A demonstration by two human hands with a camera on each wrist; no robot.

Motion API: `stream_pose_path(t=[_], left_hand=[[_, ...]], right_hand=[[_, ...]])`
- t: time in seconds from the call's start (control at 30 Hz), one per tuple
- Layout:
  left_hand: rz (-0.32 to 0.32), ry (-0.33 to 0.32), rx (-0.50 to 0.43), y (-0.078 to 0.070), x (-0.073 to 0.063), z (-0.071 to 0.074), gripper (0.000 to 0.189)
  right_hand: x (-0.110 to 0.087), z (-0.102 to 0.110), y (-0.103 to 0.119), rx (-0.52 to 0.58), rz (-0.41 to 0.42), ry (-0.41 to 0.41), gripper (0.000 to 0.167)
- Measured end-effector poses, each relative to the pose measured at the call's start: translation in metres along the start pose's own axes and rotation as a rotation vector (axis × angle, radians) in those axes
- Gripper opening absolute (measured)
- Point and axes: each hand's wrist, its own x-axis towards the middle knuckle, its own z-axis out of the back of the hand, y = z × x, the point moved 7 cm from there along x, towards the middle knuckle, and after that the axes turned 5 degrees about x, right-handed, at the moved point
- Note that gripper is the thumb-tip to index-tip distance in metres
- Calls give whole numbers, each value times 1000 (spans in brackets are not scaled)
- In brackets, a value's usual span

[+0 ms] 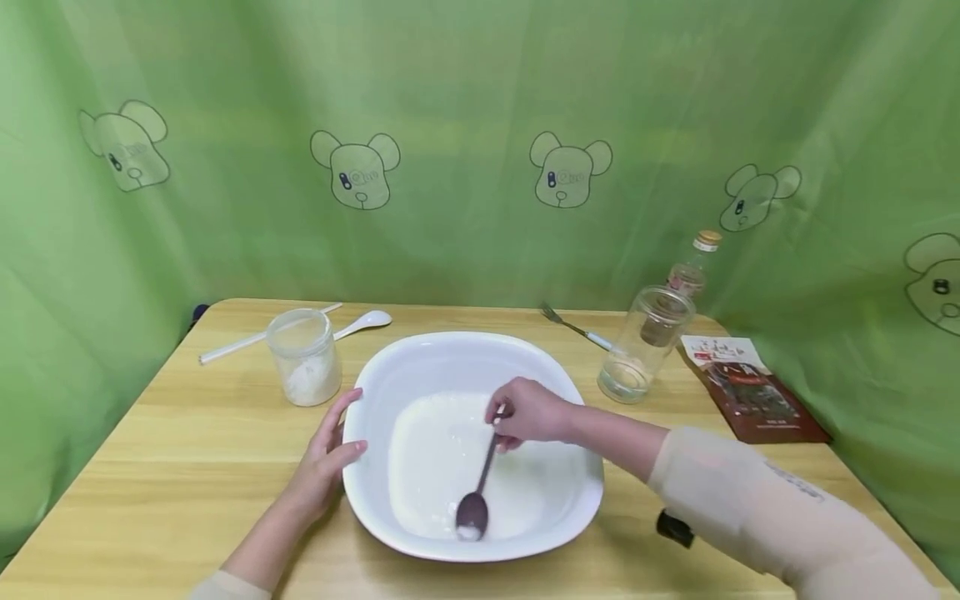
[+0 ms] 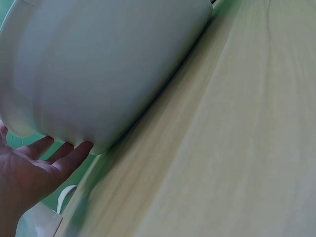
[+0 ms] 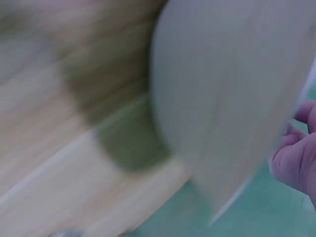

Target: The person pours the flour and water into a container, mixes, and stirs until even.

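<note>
A large white basin (image 1: 472, 358) stands on the table in front of me. My left hand (image 1: 322, 467) holds its left rim, thumb over the edge; in the left wrist view, fingertips touch the outer wall. Over the basin, my right hand (image 1: 528, 410) pinches the handle end of a dark brown spoon (image 1: 483, 479). The spoon's bowl points toward me and carries a little white material (image 1: 470, 532). Pale white covers the basin's floor; I cannot tell whether it is liquid. In the right wrist view, the basin's outer wall (image 3: 222, 89) hides the spoon.
Left of the basin stands a glass jar (image 1: 303, 358) of white powder, near a white spoon (image 1: 367, 322) and a white stick (image 1: 232, 347). To the right are a fork (image 1: 577, 327), an empty glass (image 1: 645, 350), a bottle (image 1: 690, 267), a brown packet (image 1: 757, 396) and a black object (image 1: 675, 528).
</note>
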Motion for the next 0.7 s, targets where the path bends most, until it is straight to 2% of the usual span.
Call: stream_pose_path(t=[0.07,0.13,0.2,0.27,0.37,0.47,0.6,0.7], left_hand=[[-2,1,0,-1,1,1,63],[1,7,0,-1,1,1,63],[5,9,1,-1,1,1,63],[5,9,-2,0,1,1,63],[7,4,-5,1,0,0,63],[14,0,-6,3,0,0,63],[13,-9,0,3,-1,-1,63],[1,-8,2,0,0,-1,62]], right_hand=[[-5,20,-8,-53,-11,-34,12],[-5,43,-14,-129,-8,-102,13],[0,61,-18,-189,0,-175,15],[9,69,-18,-219,8,-234,17],[24,58,-14,-196,22,-249,21],[32,32,-1,-176,75,-199,23],[24,3,15,-203,164,-115,22],[19,0,12,-200,181,-93,22]])
